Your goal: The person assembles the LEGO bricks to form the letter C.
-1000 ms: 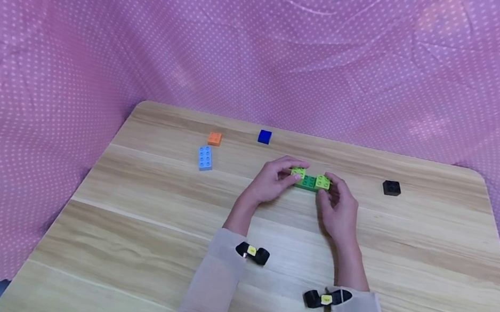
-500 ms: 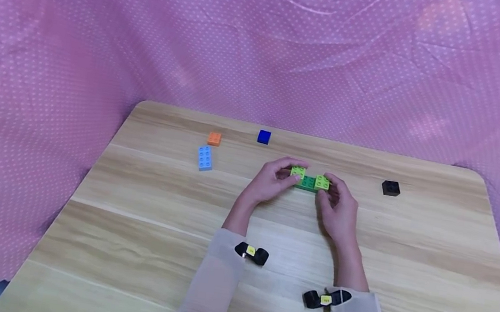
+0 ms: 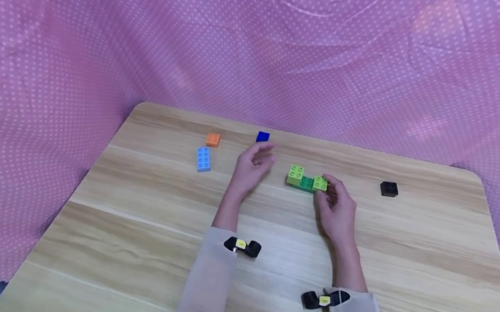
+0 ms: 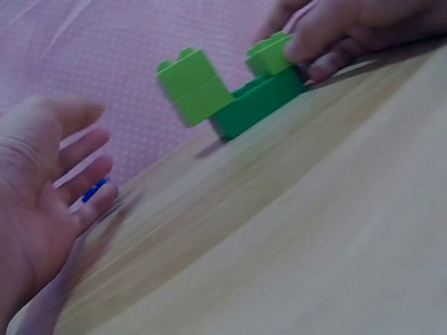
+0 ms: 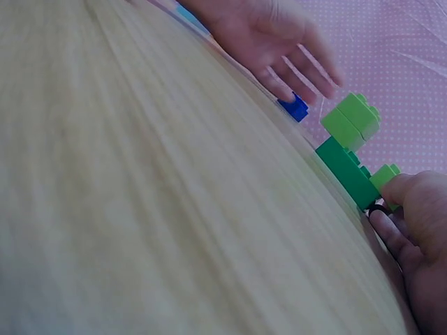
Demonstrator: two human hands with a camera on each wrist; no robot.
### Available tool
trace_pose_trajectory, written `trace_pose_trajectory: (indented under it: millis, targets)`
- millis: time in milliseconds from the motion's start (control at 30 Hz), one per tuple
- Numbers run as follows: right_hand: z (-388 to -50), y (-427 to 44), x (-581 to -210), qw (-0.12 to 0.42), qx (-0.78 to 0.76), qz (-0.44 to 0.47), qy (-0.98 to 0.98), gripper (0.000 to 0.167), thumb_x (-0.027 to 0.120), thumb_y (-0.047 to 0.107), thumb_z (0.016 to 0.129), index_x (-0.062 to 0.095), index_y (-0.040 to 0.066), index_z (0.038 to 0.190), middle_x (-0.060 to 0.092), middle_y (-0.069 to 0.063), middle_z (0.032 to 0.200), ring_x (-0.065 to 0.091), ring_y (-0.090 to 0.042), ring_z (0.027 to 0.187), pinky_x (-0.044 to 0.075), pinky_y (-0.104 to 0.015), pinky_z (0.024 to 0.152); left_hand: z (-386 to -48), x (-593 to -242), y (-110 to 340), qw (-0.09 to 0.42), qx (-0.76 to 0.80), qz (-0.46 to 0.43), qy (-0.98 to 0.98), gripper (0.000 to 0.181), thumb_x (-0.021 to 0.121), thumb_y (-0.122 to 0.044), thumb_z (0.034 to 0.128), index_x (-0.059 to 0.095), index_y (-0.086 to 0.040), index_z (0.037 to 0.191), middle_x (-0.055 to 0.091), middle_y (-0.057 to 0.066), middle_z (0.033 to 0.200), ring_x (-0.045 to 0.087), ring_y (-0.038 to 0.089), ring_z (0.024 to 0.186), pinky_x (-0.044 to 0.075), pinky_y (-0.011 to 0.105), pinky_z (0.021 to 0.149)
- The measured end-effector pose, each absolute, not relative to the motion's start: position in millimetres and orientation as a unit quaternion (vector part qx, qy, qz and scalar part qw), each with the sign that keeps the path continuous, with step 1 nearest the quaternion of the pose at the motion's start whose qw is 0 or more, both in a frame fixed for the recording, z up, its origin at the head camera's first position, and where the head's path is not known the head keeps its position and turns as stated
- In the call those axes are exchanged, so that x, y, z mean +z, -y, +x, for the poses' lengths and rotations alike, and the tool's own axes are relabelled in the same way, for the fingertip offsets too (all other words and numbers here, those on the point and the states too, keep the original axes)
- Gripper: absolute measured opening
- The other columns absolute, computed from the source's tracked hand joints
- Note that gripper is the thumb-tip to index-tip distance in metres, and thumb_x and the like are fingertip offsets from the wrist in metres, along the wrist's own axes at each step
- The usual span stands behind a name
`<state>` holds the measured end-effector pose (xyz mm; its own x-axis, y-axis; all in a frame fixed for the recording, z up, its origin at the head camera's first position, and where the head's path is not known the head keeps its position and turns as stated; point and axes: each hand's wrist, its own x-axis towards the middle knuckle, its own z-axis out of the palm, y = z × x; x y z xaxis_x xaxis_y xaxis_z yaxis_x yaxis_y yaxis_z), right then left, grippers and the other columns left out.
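Dk green brick (image 3: 306,183) sits on the wood-grain surface (image 3: 130,246), nearer far edge than near, a bit R of ctr. On its L end: lt green stack (image 3: 295,175), 2 bricks high, overhanging that end. On its R end: single lt green brick (image 3: 320,183), which R hand (image 3: 338,212) pinches, thumb + fingers curled. L hand (image 3: 247,174) is well apart from the stack, fingers loosely spread, holding nothing; in head view fingertips overlap the blue brick (image 3: 262,136) by far edge, can't tell if touching. Orange brick (image 3: 213,140) is toward far L corner, w/ lt blue brick (image 3: 203,160), 8 studs, just nearside of it. Black brick (image 3: 389,188) lies toward far R corner. Pink dotted cloth (image 3: 247,42) hangs beyond far edge & along sides.
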<state>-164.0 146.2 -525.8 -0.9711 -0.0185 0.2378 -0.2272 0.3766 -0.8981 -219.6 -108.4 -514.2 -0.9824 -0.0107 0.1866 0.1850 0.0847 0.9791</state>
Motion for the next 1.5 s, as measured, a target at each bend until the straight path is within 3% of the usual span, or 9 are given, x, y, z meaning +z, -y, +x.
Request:
trace_pose_trajectory:
  millis: [300, 600, 900, 1133, 1300, 1500]
  targets:
    - [-164, -146, -528, 0.094, 0.556, 0.079, 0.822, 0.046, 0.067, 0.0, 0.101, 0.059, 0.005, 0.146, 0.068, -0.019, 0.132, 0.066, -0.031, 0.118, 0.054, -0.016, 0.096, -223, -514, 144, 0.202, -0.627, 0.097, 0.746, 0.04, 0.074, -0.005, 0.096, 0.067, -0.012, 0.135, 0.063, 0.014, 0.138, 0.065, 0.027, 0.112, 0.057, 0.041, 0.097]
    - [-163, -146, -526, 0.092, 0.561, 0.074, 0.82, 0.045, 0.068, 0.002, 0.101, 0.06, 0.006, 0.145, 0.069, -0.017, 0.131, 0.066, -0.029, 0.117, 0.054, -0.015, 0.095, -224, -511, 168, 0.271, -0.595, 0.098, 0.75, 0.038, 0.073, 0.003, 0.0941, 0.069, -0.005, 0.131, 0.064, 0.016, 0.134, 0.057, 0.037, 0.124, 0.051, 0.047, 0.103]
    - [-164, -145, -526, 0.097, 0.566, 0.077, 0.815, 0.046, 0.069, -0.002, 0.099, 0.06, 0.004, 0.144, 0.069, -0.02, 0.129, 0.067, -0.031, 0.116, 0.053, -0.014, 0.095, -227, -512, 185, 0.323, -0.559, 0.11, 0.755, 0.037, 0.072, 0.009, 0.0899, 0.07, -0.001, 0.126, 0.062, 0.014, 0.133, 0.055, 0.033, 0.126, 0.052, 0.046, 0.104]
    - [-164, -143, -522, 0.093, 0.571, 0.077, 0.812, 0.047, 0.069, -0.004, 0.098, 0.059, 0.003, 0.144, 0.069, -0.02, 0.129, 0.067, -0.031, 0.115, 0.054, -0.015, 0.096, -228, -515, 195, 0.29, -0.543, 0.139, 0.776, 0.048, 0.073, 0.008, 0.0902, 0.065, -0.003, 0.136, 0.056, 0.012, 0.144, 0.05, 0.027, 0.139, 0.042, 0.035, 0.12]
    - [-164, -143, -521, 0.096, 0.573, 0.077, 0.811, 0.047, 0.07, -0.004, 0.097, 0.06, 0.003, 0.143, 0.069, -0.021, 0.128, 0.068, -0.03, 0.115, 0.054, -0.014, 0.095, -227, -515, 196, 0.226, -0.503, 0.15, 0.82, 0.054, 0.074, -0.004, 0.0939, 0.058, -0.008, 0.146, 0.053, 0.011, 0.152, 0.047, 0.028, 0.143, 0.034, 0.039, 0.123]
    - [-164, -145, -524, 0.096, 0.571, 0.073, 0.812, 0.047, 0.07, -0.004, 0.097, 0.06, 0.004, 0.143, 0.069, -0.02, 0.128, 0.068, -0.029, 0.114, 0.054, -0.013, 0.094, -227, -515, 193, 0.208, -0.48, 0.141, 0.841, 0.044, 0.077, -0.006, 0.0931, 0.066, -0.006, 0.136, 0.057, 0.012, 0.148, 0.052, 0.031, 0.138, 0.036, 0.044, 0.12]
